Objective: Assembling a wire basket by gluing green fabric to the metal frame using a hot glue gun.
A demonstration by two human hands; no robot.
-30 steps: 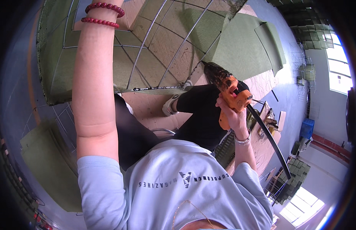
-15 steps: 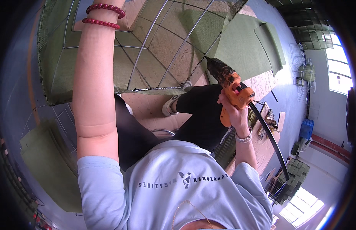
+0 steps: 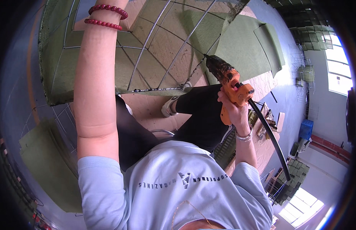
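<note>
My right hand [image 3: 236, 109] is closed round the grip of an orange hot glue gun [image 3: 233, 78], its front smeared black. A long black glue stick [image 3: 268, 130] trails from the gun's back end. The nozzle points up-left and touches, or nearly touches, a wire of a metal wire frame [image 3: 180, 46] with green mesh fabric [image 3: 61, 82] along its sides. Dark beaded glue [image 3: 158, 89] runs along the frame's near edge and up toward the nozzle. My left forearm [image 3: 95, 76], with red bead bracelets, reaches over the frame; the left hand lies beyond the top edge.
Green fabric sheets [image 3: 247, 50] lie right of the frame on a wooden board. More fabric [image 3: 47, 165] is at lower left. My legs [image 3: 197, 111] are under the near edge. A blue crate [image 3: 306, 129] and stacked green pieces [image 3: 295, 176] stand far right.
The glue gun's nozzle has moved slightly up and left along the wire. My left forearm has shifted a little to the right. My grip on the gun is the same.
</note>
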